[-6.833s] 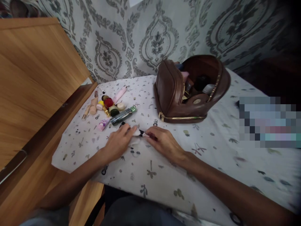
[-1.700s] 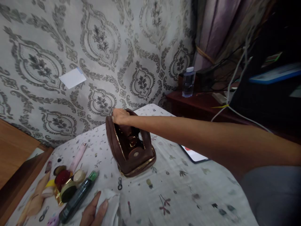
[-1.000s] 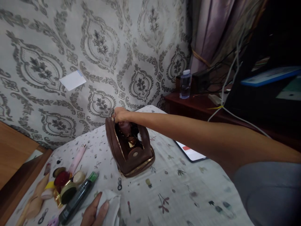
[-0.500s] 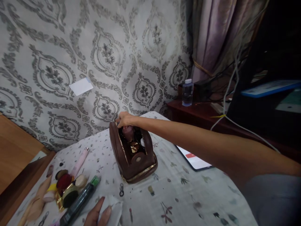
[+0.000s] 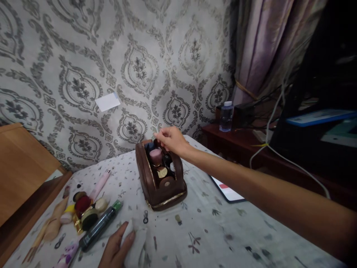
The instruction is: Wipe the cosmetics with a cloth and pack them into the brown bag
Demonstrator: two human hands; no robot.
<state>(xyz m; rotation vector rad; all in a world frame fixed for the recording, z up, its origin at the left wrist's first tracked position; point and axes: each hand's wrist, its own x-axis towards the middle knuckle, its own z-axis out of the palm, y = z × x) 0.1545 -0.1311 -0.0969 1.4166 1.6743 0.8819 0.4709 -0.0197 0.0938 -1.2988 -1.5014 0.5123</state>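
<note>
A brown zippered bag (image 5: 160,197) stands open on the patterned cloth (image 5: 206,223), with a pink-capped item (image 5: 156,156), a gold-coloured item (image 5: 162,172) and dark items inside. Over the bag's back right rim is my right hand (image 5: 170,139), fingers pinched together; whatever they hold is too small to make out. My left hand (image 5: 118,247) rests at the bottom edge, thumb and finger closed on a white cloth (image 5: 135,247). Several cosmetics lie left of the bag, among them a dark tube with a green end (image 5: 99,227) and a pink tube (image 5: 100,184).
A tablet (image 5: 228,191) lies partly under my right forearm. Behind it, a clear bottle (image 5: 226,117) stands on a dark red table (image 5: 212,136) with white cables (image 5: 267,130). A wooden panel (image 5: 25,163) is at the left; the patterned wall rises behind.
My right hand has moved up and right from the bag's back left rim, and more of the contents shows. The view has shifted slightly. My left hand still grips the cloth.
</note>
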